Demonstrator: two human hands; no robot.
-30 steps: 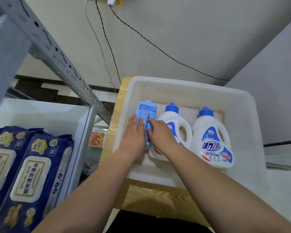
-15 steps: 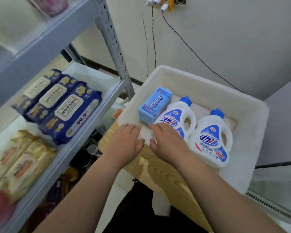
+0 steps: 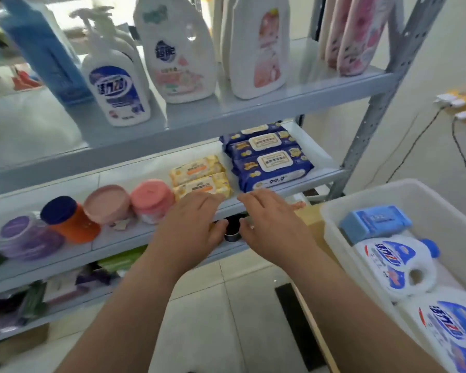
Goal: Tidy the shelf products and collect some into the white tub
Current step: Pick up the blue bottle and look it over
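Two yellow wipe packs lie on the middle shelf right at the fingertips of the left hand; whether the fingers touch the nearer pack cannot be told. Three dark blue wipe packs lie in a row just past the fingertips of the right hand. Both hands are stretched out palm down, side by side, over the shelf's front edge, fingers straight and a little spread, holding nothing.

To the right of the right hand is the white tub. It holds a light blue pack at the end nearer the shelf and two white detergent bottles lying on their sides (blue caps, blue labels).

Left of the left hand is a pink-lidded jar, then a pale pink jar, an orange jar with a dark blue lid, and a purple jar.

Above both hands, the upper shelf carries a pump bottle, two tall white bottles and pink pouches.
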